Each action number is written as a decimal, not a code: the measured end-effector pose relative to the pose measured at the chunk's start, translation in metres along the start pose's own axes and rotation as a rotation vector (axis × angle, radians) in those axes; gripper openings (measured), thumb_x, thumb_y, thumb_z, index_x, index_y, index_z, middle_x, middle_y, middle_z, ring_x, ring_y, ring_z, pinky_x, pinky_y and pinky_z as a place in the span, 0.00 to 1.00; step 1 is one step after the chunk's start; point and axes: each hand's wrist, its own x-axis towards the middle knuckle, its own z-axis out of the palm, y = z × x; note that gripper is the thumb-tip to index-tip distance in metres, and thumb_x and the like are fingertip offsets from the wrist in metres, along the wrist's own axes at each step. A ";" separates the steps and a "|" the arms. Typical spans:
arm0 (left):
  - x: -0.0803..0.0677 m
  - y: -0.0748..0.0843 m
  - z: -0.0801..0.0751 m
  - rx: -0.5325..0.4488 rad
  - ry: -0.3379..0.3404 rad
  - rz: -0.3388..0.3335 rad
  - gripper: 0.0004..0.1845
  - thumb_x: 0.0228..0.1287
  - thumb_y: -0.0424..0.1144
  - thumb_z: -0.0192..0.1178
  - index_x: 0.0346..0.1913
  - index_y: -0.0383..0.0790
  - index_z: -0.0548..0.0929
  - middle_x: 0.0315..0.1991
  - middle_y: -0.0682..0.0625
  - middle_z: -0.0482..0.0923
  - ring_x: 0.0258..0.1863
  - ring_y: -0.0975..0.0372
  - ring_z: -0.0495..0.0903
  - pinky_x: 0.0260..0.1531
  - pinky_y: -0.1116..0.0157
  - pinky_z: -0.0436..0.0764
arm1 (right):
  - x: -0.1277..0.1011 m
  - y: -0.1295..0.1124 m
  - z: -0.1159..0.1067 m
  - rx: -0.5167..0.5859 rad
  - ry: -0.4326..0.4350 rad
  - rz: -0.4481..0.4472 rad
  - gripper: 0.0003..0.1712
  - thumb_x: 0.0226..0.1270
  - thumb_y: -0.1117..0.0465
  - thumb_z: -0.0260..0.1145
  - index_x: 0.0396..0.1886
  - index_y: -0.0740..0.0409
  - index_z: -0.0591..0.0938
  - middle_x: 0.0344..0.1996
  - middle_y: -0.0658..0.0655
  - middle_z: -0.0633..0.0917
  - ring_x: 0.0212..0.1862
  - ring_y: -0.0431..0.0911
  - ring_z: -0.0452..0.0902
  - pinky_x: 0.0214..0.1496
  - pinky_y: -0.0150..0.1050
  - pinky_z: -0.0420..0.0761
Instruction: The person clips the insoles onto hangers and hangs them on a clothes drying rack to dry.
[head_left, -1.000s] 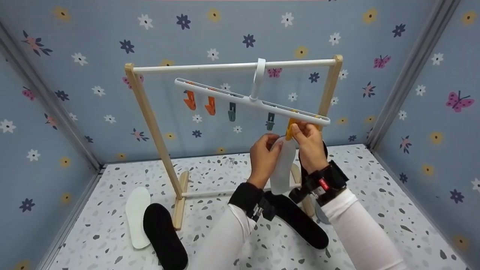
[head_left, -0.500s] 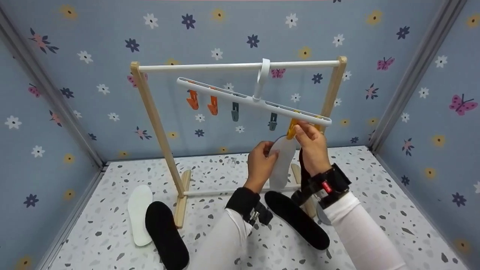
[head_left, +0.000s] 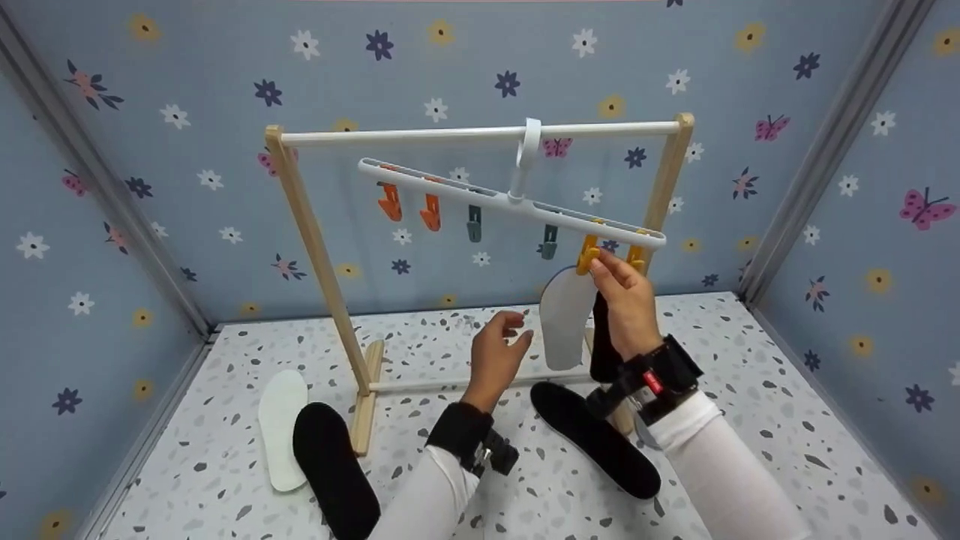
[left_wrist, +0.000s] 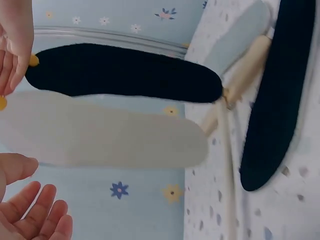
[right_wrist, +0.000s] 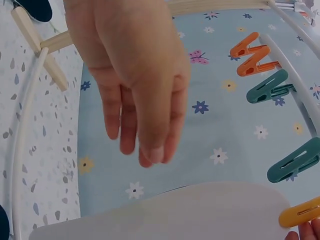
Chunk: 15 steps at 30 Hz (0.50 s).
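Observation:
A whitish insole (head_left: 564, 322) hangs from a yellow clothespin (head_left: 588, 256) under the lower, right end of the white hanger (head_left: 480, 196). My right hand (head_left: 626, 307) pinches this clothespin between thumb and fingers; its fingertips show at the clip in the right wrist view's lower corner. To the left of the insole and apart from it is my left hand (head_left: 496, 364), fingers loosely bent and holding nothing. Behind my right hand hangs a black insole (left_wrist: 125, 70), beside the whitish one, near a second yellow clothespin (head_left: 637, 257).
The hanger tilts on a wooden rack's white top bar (head_left: 405, 137). Orange clothespins (head_left: 430, 214) and green clothespins (right_wrist: 267, 87) hang along it. On the speckled surface lie a white insole (head_left: 283, 435), black insole (head_left: 335, 469), another black insole (head_left: 596, 442) and a pale insole (left_wrist: 240, 37).
My left hand has let go of the whitish insole and moved down and left. The insole now hangs from the yellow clothespin, where my right hand has stayed.

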 end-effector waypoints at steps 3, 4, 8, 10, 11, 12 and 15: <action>-0.013 -0.011 -0.013 0.052 -0.002 0.037 0.12 0.60 0.33 0.62 0.47 0.36 0.79 0.43 0.43 0.81 0.43 0.52 0.79 0.47 0.56 0.76 | -0.001 0.001 -0.002 -0.008 -0.010 0.006 0.25 0.71 0.61 0.56 0.64 0.69 0.69 0.62 0.63 0.72 0.64 0.47 0.66 0.68 0.38 0.61; -0.017 -0.013 -0.017 0.072 -0.004 0.043 0.12 0.60 0.33 0.62 0.47 0.36 0.79 0.43 0.43 0.81 0.43 0.52 0.79 0.46 0.57 0.76 | -0.002 0.001 -0.002 -0.006 -0.009 0.002 0.25 0.71 0.61 0.56 0.64 0.69 0.69 0.62 0.63 0.72 0.63 0.47 0.66 0.68 0.38 0.62; -0.031 -0.020 -0.034 0.136 -0.021 0.049 0.14 0.61 0.34 0.62 0.49 0.36 0.78 0.43 0.42 0.80 0.44 0.50 0.78 0.46 0.56 0.76 | -0.003 0.001 -0.003 0.009 0.005 -0.016 0.24 0.71 0.62 0.56 0.63 0.70 0.69 0.59 0.62 0.75 0.62 0.45 0.68 0.67 0.37 0.62; -0.037 -0.022 -0.043 0.145 -0.031 0.023 0.14 0.61 0.35 0.62 0.49 0.36 0.78 0.44 0.43 0.80 0.45 0.49 0.78 0.46 0.55 0.76 | -0.004 0.002 -0.003 0.014 0.014 -0.021 0.24 0.71 0.62 0.56 0.62 0.70 0.70 0.56 0.60 0.77 0.62 0.45 0.67 0.68 0.37 0.62; -0.040 -0.023 -0.047 0.149 -0.034 0.013 0.14 0.61 0.35 0.62 0.49 0.36 0.78 0.44 0.43 0.80 0.45 0.49 0.78 0.46 0.55 0.76 | -0.005 0.002 -0.003 0.018 0.019 -0.020 0.24 0.70 0.62 0.57 0.62 0.70 0.71 0.54 0.59 0.78 0.62 0.45 0.67 0.68 0.38 0.62; -0.043 -0.025 -0.052 0.152 -0.036 0.000 0.14 0.61 0.35 0.62 0.50 0.37 0.78 0.44 0.43 0.80 0.46 0.49 0.78 0.47 0.55 0.76 | -0.005 0.003 -0.003 0.015 0.024 -0.017 0.24 0.70 0.62 0.57 0.61 0.70 0.71 0.53 0.57 0.79 0.62 0.45 0.67 0.68 0.38 0.62; -0.051 -0.030 -0.065 0.163 -0.020 -0.028 0.14 0.61 0.35 0.63 0.50 0.37 0.78 0.44 0.44 0.80 0.45 0.51 0.78 0.46 0.54 0.76 | -0.007 0.005 -0.003 0.013 0.032 -0.010 0.24 0.70 0.61 0.58 0.61 0.69 0.72 0.52 0.56 0.79 0.62 0.45 0.67 0.68 0.39 0.62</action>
